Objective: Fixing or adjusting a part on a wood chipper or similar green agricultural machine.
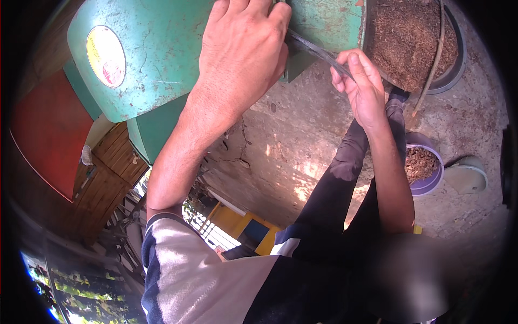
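Note:
My right hand (362, 86) pinches a thin dark grey strip (318, 51), like a strap or a band of plastic, between thumb and fingers. From there the strip runs up and left and disappears beside my left hand (243, 51). That hand lies over the edge of a scuffed green metal machine (156, 59), knuckles up and fingers curled. Its fingertips are hidden, so what they grip does not show. A round yellow and white sticker (106, 56) marks the green panel. Right of my left hand, a green chute-like part (329, 27) juts out.
A dark basin (459, 59) of brown shredded material (404, 43) stands at the upper right, a thin stick (431, 70) across it. Below sit a purple bucket (440, 175) of brown chunks and a pale sandal-like object (467, 175). A red panel (51, 135) stands at left.

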A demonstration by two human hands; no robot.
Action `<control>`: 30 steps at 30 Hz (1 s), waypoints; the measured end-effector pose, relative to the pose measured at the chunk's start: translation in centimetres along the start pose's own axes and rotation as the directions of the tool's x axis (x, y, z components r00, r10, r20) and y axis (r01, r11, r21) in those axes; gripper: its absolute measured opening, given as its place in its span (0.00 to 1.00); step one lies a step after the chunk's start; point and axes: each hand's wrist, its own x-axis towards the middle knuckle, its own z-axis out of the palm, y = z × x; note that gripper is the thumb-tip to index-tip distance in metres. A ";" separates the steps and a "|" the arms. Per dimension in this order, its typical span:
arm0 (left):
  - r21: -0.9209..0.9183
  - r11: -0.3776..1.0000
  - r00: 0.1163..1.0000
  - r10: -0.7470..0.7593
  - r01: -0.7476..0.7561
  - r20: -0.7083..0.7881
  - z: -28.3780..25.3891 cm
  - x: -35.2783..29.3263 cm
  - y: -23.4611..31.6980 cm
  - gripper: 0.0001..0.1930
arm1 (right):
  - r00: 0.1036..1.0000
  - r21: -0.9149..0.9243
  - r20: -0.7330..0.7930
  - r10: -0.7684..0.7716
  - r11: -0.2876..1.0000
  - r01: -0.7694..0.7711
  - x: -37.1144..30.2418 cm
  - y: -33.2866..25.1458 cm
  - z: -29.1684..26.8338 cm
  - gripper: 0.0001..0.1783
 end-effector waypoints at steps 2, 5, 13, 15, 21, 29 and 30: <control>-0.074 0.997 1.000 -0.030 0.030 0.004 -0.4 0.0 0.5 0.08 | 0.999 0.014 -0.042 0.017 1.000 -0.016 -0.3 -0.4 -0.3 0.13; -0.086 0.996 0.999 -0.002 0.006 0.049 -0.3 -0.2 0.6 0.06 | 0.995 -0.001 -0.091 0.037 0.999 -0.037 0.0 -0.9 -0.4 0.15; -0.168 0.983 0.977 -0.107 0.076 -0.184 0.5 -1.8 -0.4 0.03 | 0.976 -0.402 -0.186 -0.111 0.915 0.028 0.8 -2.6 0.5 0.10; -0.357 0.907 0.952 -0.282 0.224 -0.117 0.1 -2.4 0.4 0.03 | 0.970 -0.426 -0.214 -0.115 0.905 0.013 0.7 -2.7 0.5 0.08; -0.682 0.634 0.804 -0.584 0.365 -0.111 -1.1 -3.3 0.8 0.08 | 0.969 -0.427 -0.224 -0.106 0.904 0.000 0.9 -2.9 0.2 0.07; -0.708 0.662 0.879 -0.460 0.246 -0.125 -0.5 -1.7 0.6 0.18 | 0.976 -0.123 -0.206 -0.069 0.991 0.044 1.1 -4.8 -0.2 0.05; -0.603 0.788 0.885 -0.363 0.125 -0.290 0.4 -0.9 0.4 0.15 | 0.976 -0.063 -0.212 -0.054 0.997 0.041 1.2 -4.9 0.0 0.05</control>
